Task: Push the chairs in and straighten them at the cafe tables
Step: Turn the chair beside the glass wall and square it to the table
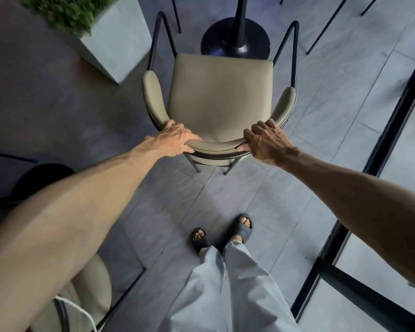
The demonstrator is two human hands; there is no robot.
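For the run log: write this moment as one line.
chair faces table base | left hand grips backrest | right hand grips backrest | planter left of chair

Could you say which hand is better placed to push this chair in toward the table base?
The right hand, probably: its fingers curl over the chair's backrest with the thumb beneath, a firm grip. The left hand drapes over the backrest's corner, thumb on top.

Grey tile flr (225, 195), concrete planter (115, 44)
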